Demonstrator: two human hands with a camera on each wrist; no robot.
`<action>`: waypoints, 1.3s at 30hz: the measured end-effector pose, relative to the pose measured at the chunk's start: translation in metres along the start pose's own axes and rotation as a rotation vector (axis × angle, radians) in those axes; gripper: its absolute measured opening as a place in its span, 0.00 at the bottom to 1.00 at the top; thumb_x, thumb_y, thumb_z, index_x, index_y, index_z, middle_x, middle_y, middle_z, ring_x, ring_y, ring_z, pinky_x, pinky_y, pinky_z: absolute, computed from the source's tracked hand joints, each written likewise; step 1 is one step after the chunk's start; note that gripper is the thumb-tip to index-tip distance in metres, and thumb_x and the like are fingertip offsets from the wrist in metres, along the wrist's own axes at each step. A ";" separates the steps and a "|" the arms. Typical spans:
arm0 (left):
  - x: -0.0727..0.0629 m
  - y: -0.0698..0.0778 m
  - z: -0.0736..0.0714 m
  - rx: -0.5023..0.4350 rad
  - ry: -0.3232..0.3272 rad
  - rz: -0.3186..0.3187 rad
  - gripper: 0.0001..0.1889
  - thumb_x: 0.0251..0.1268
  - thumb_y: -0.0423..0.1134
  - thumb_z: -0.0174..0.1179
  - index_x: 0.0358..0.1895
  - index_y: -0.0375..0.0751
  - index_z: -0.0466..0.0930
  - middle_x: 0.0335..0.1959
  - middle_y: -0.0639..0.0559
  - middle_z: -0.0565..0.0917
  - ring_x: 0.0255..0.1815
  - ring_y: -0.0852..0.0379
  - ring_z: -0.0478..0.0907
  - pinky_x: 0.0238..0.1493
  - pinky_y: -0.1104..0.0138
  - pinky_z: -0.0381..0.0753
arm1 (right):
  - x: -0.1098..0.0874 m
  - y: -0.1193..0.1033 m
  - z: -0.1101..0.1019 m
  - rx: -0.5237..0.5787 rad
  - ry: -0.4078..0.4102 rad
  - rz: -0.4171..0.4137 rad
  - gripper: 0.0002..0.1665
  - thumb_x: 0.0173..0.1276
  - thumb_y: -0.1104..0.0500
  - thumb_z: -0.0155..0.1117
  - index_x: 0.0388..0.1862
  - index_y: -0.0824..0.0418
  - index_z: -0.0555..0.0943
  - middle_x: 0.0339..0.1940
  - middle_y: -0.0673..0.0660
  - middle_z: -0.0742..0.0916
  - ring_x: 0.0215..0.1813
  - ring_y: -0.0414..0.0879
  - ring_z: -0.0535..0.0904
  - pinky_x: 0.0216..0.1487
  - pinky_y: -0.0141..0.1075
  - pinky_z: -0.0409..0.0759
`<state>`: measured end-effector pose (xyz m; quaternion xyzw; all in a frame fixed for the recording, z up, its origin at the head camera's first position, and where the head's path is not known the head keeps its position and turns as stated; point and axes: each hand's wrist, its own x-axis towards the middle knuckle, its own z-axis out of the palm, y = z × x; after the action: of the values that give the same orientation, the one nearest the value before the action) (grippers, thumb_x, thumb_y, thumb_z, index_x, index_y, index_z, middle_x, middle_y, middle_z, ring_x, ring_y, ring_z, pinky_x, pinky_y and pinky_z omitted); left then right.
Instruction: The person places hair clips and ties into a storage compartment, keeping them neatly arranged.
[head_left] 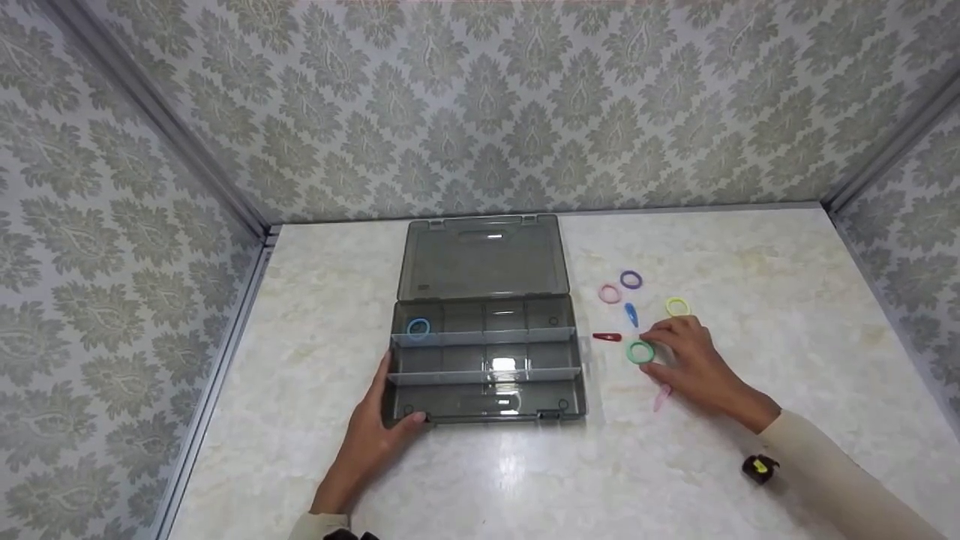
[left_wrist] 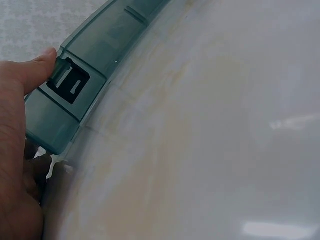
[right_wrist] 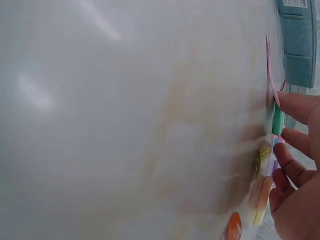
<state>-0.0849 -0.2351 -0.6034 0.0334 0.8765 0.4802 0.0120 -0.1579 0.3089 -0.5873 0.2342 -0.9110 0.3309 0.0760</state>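
In the head view, an open grey see-through organizer box (head_left: 486,411) lies on the table with its lid (head_left: 484,262) folded back. My left hand (head_left: 371,439) grips the box's front left corner, thumb on the front wall, fingers along the left side. A blue hair tie (head_left: 418,328) sits at the left of the back compartment. My right hand (head_left: 694,367) pinches a green hair tie (head_left: 640,352) between thumb and fingertips, at the table. Around it lie a red hair clip (head_left: 607,337), a blue hair clip (head_left: 631,315) and a pink hair clip (head_left: 662,397).
Behind the right hand lie a pink hair tie (head_left: 609,293), a purple hair tie (head_left: 631,280) and a yellow hair tie (head_left: 677,306). An orange hair clip (right_wrist: 234,226) shows in the right wrist view. A small black-and-yellow object (head_left: 760,468) is beside the right sleeve. Patterned walls (head_left: 487,97) enclose the table.
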 end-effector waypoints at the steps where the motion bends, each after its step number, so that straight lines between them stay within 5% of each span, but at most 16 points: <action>1: 0.000 0.000 0.000 0.000 0.000 0.001 0.58 0.72 0.54 0.74 0.93 0.48 0.42 0.92 0.43 0.51 0.91 0.37 0.50 0.88 0.37 0.51 | 0.000 0.000 0.000 -0.002 -0.001 0.001 0.25 0.62 0.65 0.87 0.58 0.66 0.90 0.58 0.61 0.85 0.63 0.59 0.70 0.63 0.57 0.63; 19: -0.001 -0.001 -0.002 0.014 0.011 -0.005 0.60 0.71 0.57 0.75 0.93 0.48 0.41 0.92 0.44 0.51 0.92 0.40 0.49 0.89 0.42 0.48 | 0.007 -0.001 0.003 0.014 -0.025 0.043 0.24 0.64 0.64 0.86 0.58 0.66 0.90 0.61 0.61 0.83 0.65 0.58 0.68 0.65 0.59 0.61; 39: 0.000 -0.001 0.002 0.022 0.010 0.042 0.58 0.73 0.55 0.73 0.93 0.51 0.41 0.92 0.43 0.52 0.91 0.37 0.51 0.88 0.39 0.50 | 0.015 -0.007 -0.001 0.044 0.059 -0.049 0.21 0.61 0.68 0.86 0.52 0.68 0.90 0.57 0.66 0.85 0.62 0.65 0.71 0.62 0.62 0.62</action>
<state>-0.0848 -0.2339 -0.6048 0.0494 0.8808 0.4709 -0.0027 -0.1676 0.2994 -0.5784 0.2482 -0.8947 0.3559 0.1060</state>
